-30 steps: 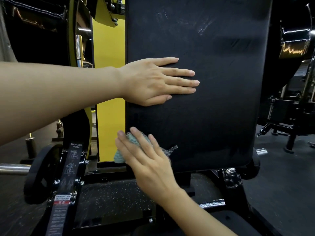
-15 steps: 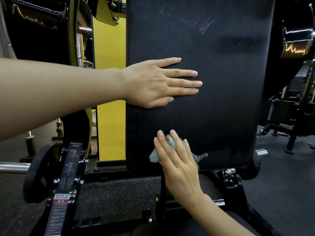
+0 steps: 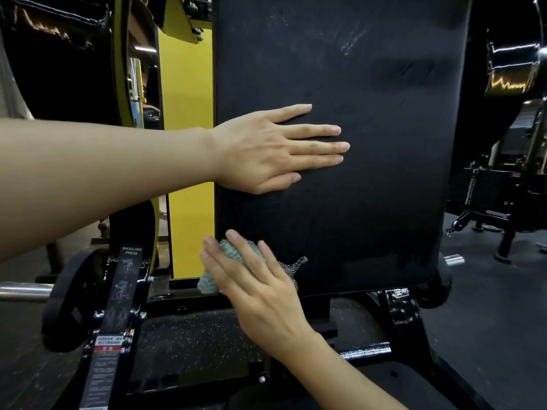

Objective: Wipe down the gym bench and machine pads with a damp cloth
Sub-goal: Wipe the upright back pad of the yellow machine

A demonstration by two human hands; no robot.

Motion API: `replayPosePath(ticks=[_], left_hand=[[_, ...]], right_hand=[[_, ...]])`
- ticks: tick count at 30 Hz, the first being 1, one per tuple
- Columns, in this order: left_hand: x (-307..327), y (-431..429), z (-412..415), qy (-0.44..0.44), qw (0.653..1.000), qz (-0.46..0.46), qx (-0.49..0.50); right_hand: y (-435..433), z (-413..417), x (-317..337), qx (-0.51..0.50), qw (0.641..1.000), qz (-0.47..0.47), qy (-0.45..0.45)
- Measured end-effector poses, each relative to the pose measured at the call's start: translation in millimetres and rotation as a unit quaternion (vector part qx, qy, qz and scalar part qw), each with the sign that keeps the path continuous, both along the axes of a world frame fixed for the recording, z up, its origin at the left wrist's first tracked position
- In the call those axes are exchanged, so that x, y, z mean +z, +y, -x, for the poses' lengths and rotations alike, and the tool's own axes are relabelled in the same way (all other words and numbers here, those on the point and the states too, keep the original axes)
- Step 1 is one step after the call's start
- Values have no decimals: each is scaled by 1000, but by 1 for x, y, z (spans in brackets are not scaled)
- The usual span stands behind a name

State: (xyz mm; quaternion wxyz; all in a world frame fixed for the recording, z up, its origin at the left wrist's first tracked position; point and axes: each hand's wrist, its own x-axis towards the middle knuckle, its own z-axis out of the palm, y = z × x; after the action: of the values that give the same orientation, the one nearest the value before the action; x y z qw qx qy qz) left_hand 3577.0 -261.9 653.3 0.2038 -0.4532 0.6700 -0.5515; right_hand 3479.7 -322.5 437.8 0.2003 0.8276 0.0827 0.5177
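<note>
Bracing the pad with a flat, straight-fingered left hand; pressing the cloth onto its lower left corner under an outstretched right hand, probably for steadier wiping.

single head cam, looks forward and slightly down, close on upright back pad, both hands in frame

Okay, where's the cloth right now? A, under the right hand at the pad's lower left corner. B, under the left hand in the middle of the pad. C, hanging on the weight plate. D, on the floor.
A: the right hand presses the teal cloth against the lower left corner of the black back pad, while the left hand lies flat higher up.
</note>
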Motion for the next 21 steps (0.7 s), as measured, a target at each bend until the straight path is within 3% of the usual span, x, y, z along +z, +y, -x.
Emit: replayPosePath(ticks=[8,13,18,21], left_hand=[[-4,-2,1,-2,1000,-3,-5],[-5,-3,1,-6,1000,-4,-1],[-6,-4,2,-10,1000,-6,-1],[-6,-5,2,-13,1000,-3,-6]], right_hand=[[-57,30,-5,-24,997,-42,-58],[-97,54,-10,-34,987,-133,-88],[-89,50,-14,-16,977,-182,-107],[-74,42,-15,1,983,-159,-95]])
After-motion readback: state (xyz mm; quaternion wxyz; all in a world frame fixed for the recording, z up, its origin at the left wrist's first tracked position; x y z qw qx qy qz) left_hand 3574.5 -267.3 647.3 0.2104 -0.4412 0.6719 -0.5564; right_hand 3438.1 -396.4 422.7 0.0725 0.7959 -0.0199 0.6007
